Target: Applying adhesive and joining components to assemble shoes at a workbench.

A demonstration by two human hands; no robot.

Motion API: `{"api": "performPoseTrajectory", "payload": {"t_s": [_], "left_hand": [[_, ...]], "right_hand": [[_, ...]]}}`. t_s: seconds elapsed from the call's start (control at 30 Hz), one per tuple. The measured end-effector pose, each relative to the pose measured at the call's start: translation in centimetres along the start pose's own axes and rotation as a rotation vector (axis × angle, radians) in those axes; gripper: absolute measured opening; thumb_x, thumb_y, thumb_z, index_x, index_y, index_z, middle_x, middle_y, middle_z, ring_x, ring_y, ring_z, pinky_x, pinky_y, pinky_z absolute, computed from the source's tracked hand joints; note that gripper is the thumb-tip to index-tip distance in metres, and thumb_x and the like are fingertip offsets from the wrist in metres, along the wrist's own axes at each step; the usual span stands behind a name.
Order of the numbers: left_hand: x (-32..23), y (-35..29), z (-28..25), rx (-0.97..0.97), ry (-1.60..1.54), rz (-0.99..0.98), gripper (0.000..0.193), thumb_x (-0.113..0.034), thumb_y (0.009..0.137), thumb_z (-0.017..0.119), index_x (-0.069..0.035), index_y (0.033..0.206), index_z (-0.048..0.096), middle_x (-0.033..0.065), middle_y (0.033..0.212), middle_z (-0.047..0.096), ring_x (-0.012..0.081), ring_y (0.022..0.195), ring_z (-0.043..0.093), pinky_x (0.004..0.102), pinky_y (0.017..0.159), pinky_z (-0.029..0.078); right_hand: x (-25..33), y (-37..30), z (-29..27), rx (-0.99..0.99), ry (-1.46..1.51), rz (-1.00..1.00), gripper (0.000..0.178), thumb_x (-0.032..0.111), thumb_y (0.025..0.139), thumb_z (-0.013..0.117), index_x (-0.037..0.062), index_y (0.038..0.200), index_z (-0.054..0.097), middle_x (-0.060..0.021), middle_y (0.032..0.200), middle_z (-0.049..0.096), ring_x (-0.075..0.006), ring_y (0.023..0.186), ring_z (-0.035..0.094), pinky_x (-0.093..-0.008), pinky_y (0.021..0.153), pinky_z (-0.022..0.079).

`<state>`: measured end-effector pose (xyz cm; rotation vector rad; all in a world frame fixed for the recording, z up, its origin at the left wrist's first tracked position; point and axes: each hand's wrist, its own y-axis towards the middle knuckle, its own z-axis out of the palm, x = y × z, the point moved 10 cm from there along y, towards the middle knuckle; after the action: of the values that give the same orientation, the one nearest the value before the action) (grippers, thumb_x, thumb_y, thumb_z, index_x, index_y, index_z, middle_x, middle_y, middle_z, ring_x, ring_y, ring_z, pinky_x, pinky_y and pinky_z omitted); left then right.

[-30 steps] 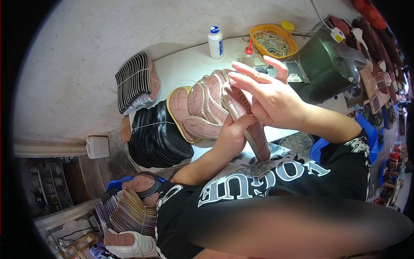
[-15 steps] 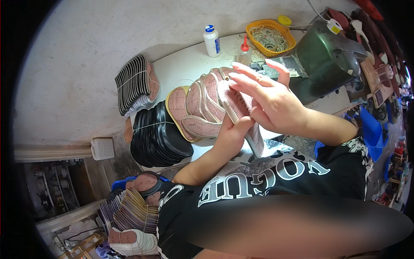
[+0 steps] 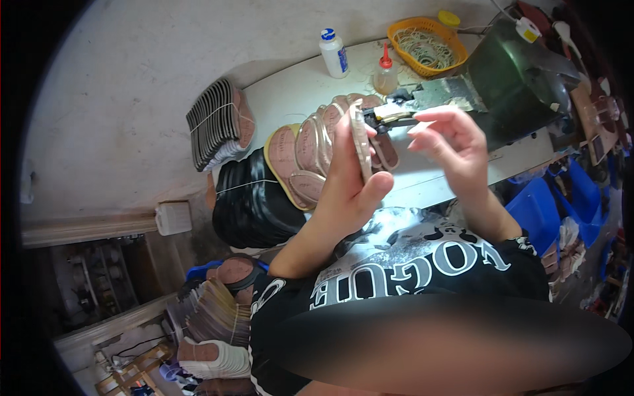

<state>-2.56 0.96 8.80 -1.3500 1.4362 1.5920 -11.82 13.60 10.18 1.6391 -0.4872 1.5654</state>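
Observation:
My left hand (image 3: 353, 181) grips a pinkish shoe insole (image 3: 361, 146), held upright and edge-on over the white worktable (image 3: 284, 105). My right hand (image 3: 456, 148) hovers just right of it with fingers spread and nothing in them, close to a small black and yellow tool (image 3: 389, 117) at the green machine (image 3: 522, 72). A fanned row of similar insoles (image 3: 300, 155) lies on the table behind my left hand.
A bundle of black soles (image 3: 254, 204) sits left of the insoles, and a tied striped stack (image 3: 214, 122) beyond it. A white bottle (image 3: 333, 53), a glue bottle (image 3: 385, 69) and an orange basket (image 3: 429, 43) stand at the back. More sole stacks (image 3: 211, 317) lie below left; blue bins (image 3: 541, 211) at right.
My left hand has turned the insole upright and edge-on. My right hand has let go of it and moved off to the right, fingers opening.

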Motion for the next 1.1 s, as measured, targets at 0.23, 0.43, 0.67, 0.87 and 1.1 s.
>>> {"api": "performPoseTrajectory", "payload": {"t_s": [0.23,0.43,0.67,0.87,1.1], "left_hand": [[-3.7,0.9,0.9,-0.045,0.62,0.287,0.093,-0.031,0.068,0.083,-0.006,0.142,0.032,0.0202,0.121,0.039,0.0328,0.112,0.044,0.0412,0.091,0.041],[-3.2,1.0,1.0,-0.07,0.781,0.301,0.09,-0.013,0.056,0.089,-0.009,0.132,0.041,0.0173,0.119,0.041,0.0313,0.109,0.047,0.04,0.089,0.043],[-3.4,1.3,1.3,-0.071,0.807,0.35,0.083,-0.011,0.055,0.089,-0.008,0.125,0.043,0.0172,0.118,0.041,0.0317,0.108,0.048,0.0398,0.089,0.044],[-3.2,0.7,1.9,0.0,0.702,0.398,0.077,-0.003,0.06,0.083,-0.006,0.121,0.037,0.0166,0.118,0.042,0.0256,0.103,0.048,0.0352,0.084,0.043],[-3.5,0.5,2.7,0.046,0.56,0.51,0.072,0.001,0.069,0.075,-0.008,0.128,0.034,0.0217,0.122,0.044,0.0261,0.106,0.052,0.0366,0.089,0.044]], "right_hand": [[-1.8,0.8,2.5,0.261,0.334,0.197,0.028,0.027,0.098,0.049,0.0009,0.094,0.057,-0.0016,0.08,0.052,-0.0077,0.068,0.048,-0.0202,0.065,0.041],[-1.8,1.0,2.9,0.273,0.505,0.225,0.02,0.023,0.093,0.059,0.0034,0.091,0.061,0.0029,0.079,0.054,-0.0039,0.068,0.049,-0.0212,0.064,0.049],[-1.7,0.9,2.9,0.321,0.495,0.267,0.015,0.017,0.089,0.063,0.0027,0.087,0.061,-0.0016,0.08,0.06,-0.0071,0.074,0.059,-0.0227,0.068,0.05],[-2.3,0.2,3.5,0.368,0.502,0.345,0.014,0.016,0.088,0.063,0.0042,0.083,0.058,0.0011,0.075,0.056,-0.0053,0.07,0.051,-0.0198,0.063,0.039],[-3.5,-0.1,4.3,0.368,0.659,0.45,0.015,0.017,0.088,0.06,0.0055,0.081,0.054,0.0034,0.07,0.049,-0.0036,0.064,0.041,-0.0193,0.06,0.033]]}}
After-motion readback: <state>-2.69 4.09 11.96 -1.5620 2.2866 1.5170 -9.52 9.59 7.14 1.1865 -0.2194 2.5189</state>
